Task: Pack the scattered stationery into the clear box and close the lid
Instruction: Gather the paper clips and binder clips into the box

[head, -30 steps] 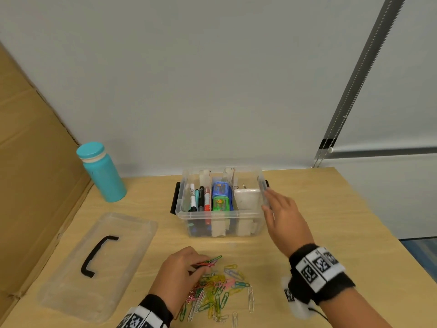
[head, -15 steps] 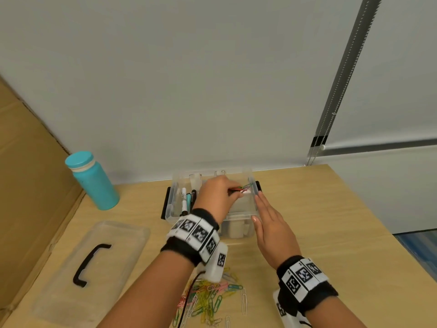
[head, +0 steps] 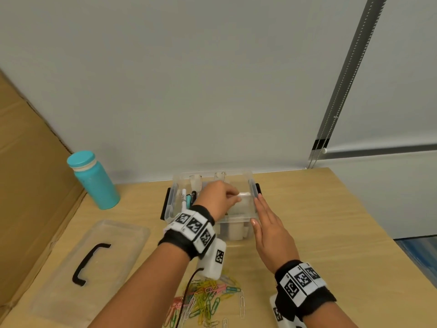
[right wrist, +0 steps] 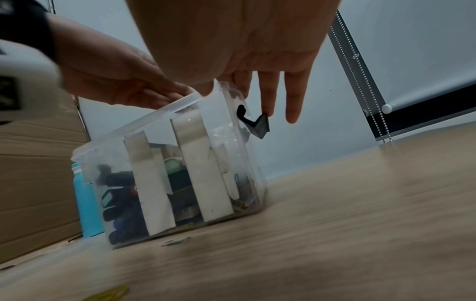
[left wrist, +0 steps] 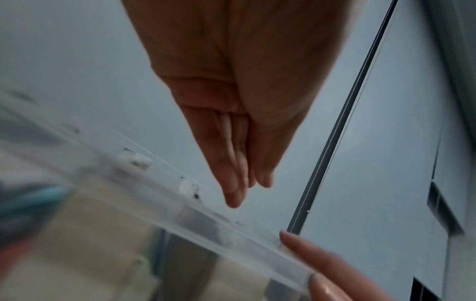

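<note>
dropping paper clips into the right end of the clear box

taking the clear box (head: 251, 204) as the landmark and going left to right: the lid (head: 89, 261) is lying well to the left of the box on the bench (head: 331, 233), handle up. the left hand (head: 218, 200) is hovering over the box's right compartment, fingers extended together and holding nothing in the left wrist view. the right hand (head: 269, 230) is lying flat and open against the box's right wall, fingertips (right wrist: 265, 106) near the black latch (right wrist: 255, 124). the paper clips (head: 205, 301) are lying in a heap in front of the box.

to do this step well, the right hand should be bracing the light box while the left releases low inside the wall, so clips are not bouncing out.

against half a second ago, the clips pinched in the left hand are no longer showing, so they are probably lying in the compartment; the right hand is bracing the same wall as before.
</note>
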A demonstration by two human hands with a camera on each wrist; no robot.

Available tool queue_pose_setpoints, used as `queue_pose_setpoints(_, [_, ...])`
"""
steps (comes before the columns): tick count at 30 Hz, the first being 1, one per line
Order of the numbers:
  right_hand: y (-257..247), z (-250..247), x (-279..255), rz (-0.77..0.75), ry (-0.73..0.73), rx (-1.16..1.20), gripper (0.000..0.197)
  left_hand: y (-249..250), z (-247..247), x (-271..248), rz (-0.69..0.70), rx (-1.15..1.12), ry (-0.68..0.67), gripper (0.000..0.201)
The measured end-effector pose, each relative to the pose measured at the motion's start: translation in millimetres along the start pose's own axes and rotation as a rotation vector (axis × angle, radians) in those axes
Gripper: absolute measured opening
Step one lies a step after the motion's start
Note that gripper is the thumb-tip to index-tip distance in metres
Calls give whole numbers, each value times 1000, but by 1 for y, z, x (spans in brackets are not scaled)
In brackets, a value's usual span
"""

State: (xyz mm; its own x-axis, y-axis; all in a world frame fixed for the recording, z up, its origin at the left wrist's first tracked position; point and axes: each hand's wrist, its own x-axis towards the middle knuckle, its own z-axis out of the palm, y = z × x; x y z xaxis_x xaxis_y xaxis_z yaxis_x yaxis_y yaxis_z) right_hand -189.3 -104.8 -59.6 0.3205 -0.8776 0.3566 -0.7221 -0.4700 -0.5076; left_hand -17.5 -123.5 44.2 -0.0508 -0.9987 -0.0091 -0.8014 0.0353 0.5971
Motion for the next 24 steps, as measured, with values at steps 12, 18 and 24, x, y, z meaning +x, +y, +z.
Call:
queue_pose_setpoints(12, [-45, -13, -16, -172, 79, -96, 39, -82, 1, -115, 109, 108, 116, 37])
queue_pose_setpoints(18, [-56, 21, -19, -178, -506, -150, 50, -110, 29, -133, -91, 195, -163, 54])
queue_pose_setpoints(24, [-50, 39, -23, -75, -874, -191, 113, -118, 52, -134, -159, 260, -336, 89])
